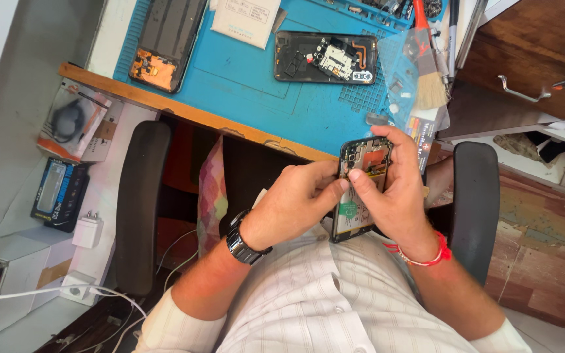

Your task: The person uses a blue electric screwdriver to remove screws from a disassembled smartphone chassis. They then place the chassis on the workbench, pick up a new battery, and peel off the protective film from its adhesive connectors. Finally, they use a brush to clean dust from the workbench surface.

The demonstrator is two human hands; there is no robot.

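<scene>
Left hand and right hand both grip an opened phone near a white box.

The phone was an opened black handset with its back cover off, insides facing up. A copper-orange patch showed near its top end, small dark parts and a camera block crowded the upper left corner, and a pale battery with a green mark filled the lower half. It was held upright above the lap, just off the desk's front edge.
</scene>
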